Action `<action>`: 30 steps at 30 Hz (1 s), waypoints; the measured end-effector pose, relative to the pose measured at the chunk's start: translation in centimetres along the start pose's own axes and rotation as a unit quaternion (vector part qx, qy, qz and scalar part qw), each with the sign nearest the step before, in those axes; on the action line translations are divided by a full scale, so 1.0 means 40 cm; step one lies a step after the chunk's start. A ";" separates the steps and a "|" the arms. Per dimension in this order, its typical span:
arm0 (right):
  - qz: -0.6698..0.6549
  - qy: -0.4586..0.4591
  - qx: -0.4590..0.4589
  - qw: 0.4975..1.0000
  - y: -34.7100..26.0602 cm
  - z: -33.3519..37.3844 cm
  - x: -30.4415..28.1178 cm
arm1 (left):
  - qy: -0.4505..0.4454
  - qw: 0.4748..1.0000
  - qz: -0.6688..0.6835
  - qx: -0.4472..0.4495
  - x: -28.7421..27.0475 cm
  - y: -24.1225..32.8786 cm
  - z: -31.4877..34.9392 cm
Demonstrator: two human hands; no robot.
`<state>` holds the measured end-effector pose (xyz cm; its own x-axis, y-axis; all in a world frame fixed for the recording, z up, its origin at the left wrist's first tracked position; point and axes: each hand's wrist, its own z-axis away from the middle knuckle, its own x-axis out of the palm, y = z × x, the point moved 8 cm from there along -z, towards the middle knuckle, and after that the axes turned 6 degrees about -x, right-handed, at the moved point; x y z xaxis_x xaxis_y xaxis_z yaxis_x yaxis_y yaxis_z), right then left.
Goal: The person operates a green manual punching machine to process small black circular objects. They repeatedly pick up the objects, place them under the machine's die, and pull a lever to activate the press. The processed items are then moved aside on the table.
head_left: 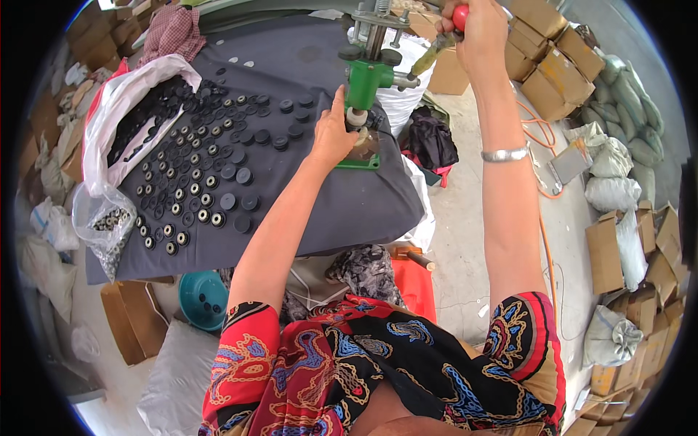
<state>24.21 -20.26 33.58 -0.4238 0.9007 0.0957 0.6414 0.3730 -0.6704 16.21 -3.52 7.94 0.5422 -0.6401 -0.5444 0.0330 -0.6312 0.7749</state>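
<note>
A green hand press (366,81) stands at the right end of the dark cloth-covered table. My raised right hand (483,33) is wrapped round its lever, by the red ball knob (460,16). My left hand (334,136) rests against the press, index finger stretched up along the green body and thumb beside the lower die. Its other fingers are partly hidden, and I make out nothing held in it. Left of that hand, many round black plastic parts (243,176) are spread over the cloth, several with metal rings (204,216) set in them.
A white sack (116,109) spills black parts at the table's left. Below it hangs a clear bag of small metal pieces (109,221). A teal basin (200,298) sits on the floor. Cardboard boxes (560,80) stand at right, near an orange cord (547,240).
</note>
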 end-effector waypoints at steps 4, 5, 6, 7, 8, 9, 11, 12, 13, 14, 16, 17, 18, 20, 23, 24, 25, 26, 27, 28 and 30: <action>-0.024 0.008 -0.012 1.000 -0.028 0.095 -0.013 | 0.017 1.000 0.018 0.005 -0.001 -0.006 0.004; -0.023 0.003 -0.021 1.000 -0.041 0.124 -0.010 | 0.012 1.000 0.019 0.002 0.000 -0.007 0.006; -0.023 -0.003 -0.030 0.999 -0.052 0.154 -0.004 | 0.009 1.000 0.021 -0.002 -0.001 -0.010 0.006; -0.035 0.003 -0.026 0.999 -0.054 0.189 -0.002 | 0.006 1.000 0.022 -0.005 -0.002 -0.013 0.007; -0.019 0.003 -0.046 0.999 -0.064 0.224 -0.007 | 0.007 1.000 0.024 -0.002 -0.001 -0.010 0.007; -0.006 0.000 -0.066 0.998 -0.063 0.261 -0.012 | 0.010 1.000 0.026 -0.001 -0.002 -0.013 0.007; 0.003 -0.002 -0.104 0.995 -0.055 0.327 -0.018 | 0.014 0.999 0.029 0.002 -0.001 -0.017 0.008; -0.003 -0.004 -0.122 0.992 -0.050 0.355 -0.018 | 0.016 0.999 0.030 0.004 -0.001 -0.017 0.008; -0.008 -0.005 -0.141 0.990 -0.042 0.386 -0.023 | 0.018 0.999 0.031 0.005 -0.001 -0.017 0.008; 0.040 -0.031 -0.185 0.981 -0.035 0.433 -0.027 | 0.015 0.999 0.030 0.003 0.001 -0.022 0.012; 0.089 -0.084 -0.246 0.961 -0.006 0.517 -0.022 | 0.020 0.999 0.031 0.003 -0.002 -0.027 0.006; 0.088 -0.075 -0.247 0.962 -0.008 0.523 -0.020 | 0.025 0.999 0.034 0.014 -0.003 -0.028 0.008; 0.088 -0.066 -0.248 0.963 -0.011 0.525 -0.018 | 0.030 0.999 0.038 0.025 -0.002 -0.027 0.007; 0.100 -0.076 -0.211 0.970 -0.014 0.506 -0.017 | 0.028 0.998 0.053 0.024 0.000 -0.032 0.006; 0.093 -0.062 -0.153 0.982 -0.037 0.442 -0.015 | 0.017 0.997 0.072 -0.007 0.004 -0.044 0.000; 0.087 -0.053 -0.134 0.986 -0.046 0.414 -0.013 | 0.019 0.997 0.068 -0.014 0.006 -0.046 -0.003; 0.067 -0.048 -0.100 0.992 -0.048 0.380 -0.010 | 0.021 0.997 0.064 -0.021 0.006 -0.049 -0.006; 0.047 -0.043 -0.066 0.996 -0.048 0.345 -0.008 | 0.024 0.998 0.060 -0.027 0.005 -0.050 -0.007; 0.028 -0.036 -0.031 0.998 -0.045 0.325 -0.010 | 0.025 0.998 0.056 -0.032 0.005 -0.049 -0.008; 0.023 -0.036 -0.029 0.999 -0.050 0.319 -0.009 | 0.026 0.998 0.052 -0.038 0.004 -0.048 -0.009; 0.014 -0.038 -0.024 0.999 -0.051 0.311 -0.003 | 0.024 0.997 0.066 -0.030 0.004 -0.047 -0.006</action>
<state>14.97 -23.90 25.78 -0.4517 0.8919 0.0210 0.6825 0.3606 -0.6357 16.44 -2.32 6.50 0.5842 -0.6933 -0.4219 0.0079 -0.5150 0.8572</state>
